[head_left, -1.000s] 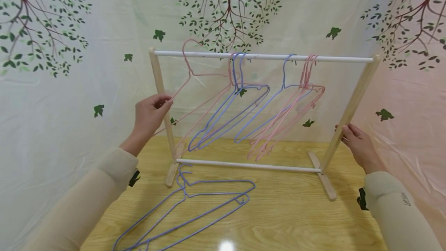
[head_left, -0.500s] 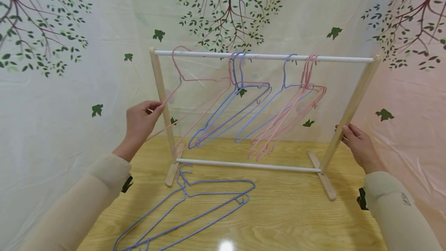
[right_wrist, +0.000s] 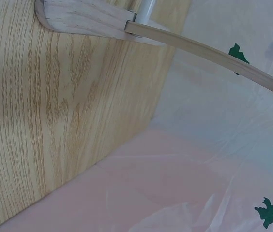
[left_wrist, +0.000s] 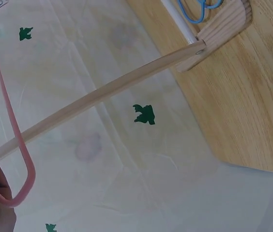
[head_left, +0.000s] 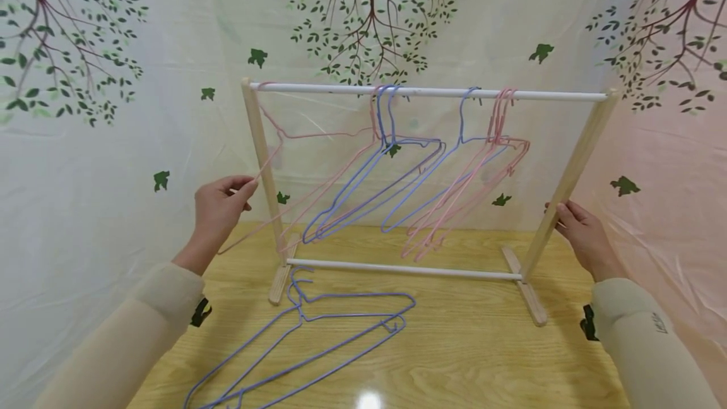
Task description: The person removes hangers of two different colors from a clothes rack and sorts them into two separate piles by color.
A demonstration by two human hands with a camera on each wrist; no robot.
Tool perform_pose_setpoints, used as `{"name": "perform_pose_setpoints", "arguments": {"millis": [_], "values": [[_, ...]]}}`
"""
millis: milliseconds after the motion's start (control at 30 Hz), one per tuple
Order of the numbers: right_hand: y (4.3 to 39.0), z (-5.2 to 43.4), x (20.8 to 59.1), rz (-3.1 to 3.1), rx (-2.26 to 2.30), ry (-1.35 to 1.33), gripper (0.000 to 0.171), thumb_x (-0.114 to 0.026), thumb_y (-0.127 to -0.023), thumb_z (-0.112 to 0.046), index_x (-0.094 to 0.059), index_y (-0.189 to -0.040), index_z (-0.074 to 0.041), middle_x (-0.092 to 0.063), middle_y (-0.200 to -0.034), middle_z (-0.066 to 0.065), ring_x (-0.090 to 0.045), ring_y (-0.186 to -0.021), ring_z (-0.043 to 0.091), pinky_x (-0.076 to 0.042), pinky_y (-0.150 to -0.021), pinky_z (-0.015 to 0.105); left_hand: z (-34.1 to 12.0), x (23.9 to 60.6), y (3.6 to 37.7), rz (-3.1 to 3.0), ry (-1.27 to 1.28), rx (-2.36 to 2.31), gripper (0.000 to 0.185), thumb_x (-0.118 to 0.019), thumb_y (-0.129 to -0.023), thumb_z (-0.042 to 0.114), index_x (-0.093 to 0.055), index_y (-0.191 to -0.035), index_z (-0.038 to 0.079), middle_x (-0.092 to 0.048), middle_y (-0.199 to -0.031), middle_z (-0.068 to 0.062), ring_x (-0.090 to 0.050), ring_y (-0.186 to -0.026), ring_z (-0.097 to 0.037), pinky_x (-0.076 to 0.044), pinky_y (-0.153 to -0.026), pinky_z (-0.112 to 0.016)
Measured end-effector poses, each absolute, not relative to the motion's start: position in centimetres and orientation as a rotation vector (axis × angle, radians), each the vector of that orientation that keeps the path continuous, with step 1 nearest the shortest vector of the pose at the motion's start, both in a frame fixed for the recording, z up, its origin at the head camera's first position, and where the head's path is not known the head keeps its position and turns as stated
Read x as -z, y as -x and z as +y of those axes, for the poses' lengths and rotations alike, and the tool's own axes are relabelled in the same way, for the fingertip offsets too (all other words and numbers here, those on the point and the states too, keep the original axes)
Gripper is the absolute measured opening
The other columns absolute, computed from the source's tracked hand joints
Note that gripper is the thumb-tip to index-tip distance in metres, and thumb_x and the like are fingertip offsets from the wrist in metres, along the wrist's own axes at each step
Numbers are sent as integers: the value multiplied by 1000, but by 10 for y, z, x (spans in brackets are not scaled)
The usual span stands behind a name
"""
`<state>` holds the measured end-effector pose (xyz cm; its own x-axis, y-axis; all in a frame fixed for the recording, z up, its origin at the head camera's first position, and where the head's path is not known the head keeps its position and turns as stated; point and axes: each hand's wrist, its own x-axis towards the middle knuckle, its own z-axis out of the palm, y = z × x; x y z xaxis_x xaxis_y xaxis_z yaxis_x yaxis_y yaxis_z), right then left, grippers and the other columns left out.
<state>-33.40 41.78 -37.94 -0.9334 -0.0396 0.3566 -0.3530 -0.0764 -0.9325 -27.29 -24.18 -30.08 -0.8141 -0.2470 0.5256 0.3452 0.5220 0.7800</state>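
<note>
- The small clothes rack of pale wooden uprights and white round rails [head_left: 431,92] stands on the wood-grain tabletop [head_left: 466,358]. It looks light enough to tip or slide, so your right hand [head_left: 579,238], its fingers wrapped round the right upright low down, is well placed to steady it.
- Treat the rack as the holder here: on its top rail hang several thin wire hangers, a pink and blue cluster [head_left: 392,144] near the middle and a blue and pink cluster [head_left: 488,144] further right, all tilted down toward the left.
- The thin pink wire hanger [head_left: 295,137] in your left hand [head_left: 218,207] sits at the far left end of the top rail, its hook at or over the rail just beside the left upright; whether it is fully seated I cannot tell. Your fingers pinch its lower end, and the left wrist view shows the rounded corner [left_wrist: 22,186] against your palm.
- I judge this hanger very light, springy and smooth-coated: it bends and twists easily, and a corner grip lets it swing. Holding nearer the neck below the hook would probably steer the hook better.
- Two thin blue wire hangers [head_left: 318,339] lie flat on the tabletop in front of the rack, overlapping, hooks toward the bottom rail.
</note>
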Motion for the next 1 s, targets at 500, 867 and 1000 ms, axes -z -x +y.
{"name": "perform_pose_setpoints", "arguments": {"millis": [500,867,1000], "values": [[334,417,379,-2007,-2072,-415,59,-48,-104,-23,-27,-154,1,-64,-111,-14,-58,-103,-5,-47,-82,9,-247,304,261,-1998,68,1321,31,-71,-93,28,-75,-106,0,-66,-77,13,-60,-56,-3,-45,-50,-18],[336,417,380,-2002,-2094,-410,64,-47,-105,-21,-18,-154,6,-64,-110,-14,-58,-103,-7,-46,-89,12,-263,327,252,-2106,18,1312,36,-70,-94,31,-74,-108,-2,-64,-73,16,-60,-56,-4,-43,-45,-20],[336,417,380,-1997,-2093,-415,64,-46,-105,-20,-15,-154,8,-65,-109,-14,-58,-102,-7,-48,-84,11,-266,339,250,-2156,-13,1319,39,-69,-94,36,-74,-108,0,-64,-71,13,-60,-57,-6,-42,-44,-21]]}}
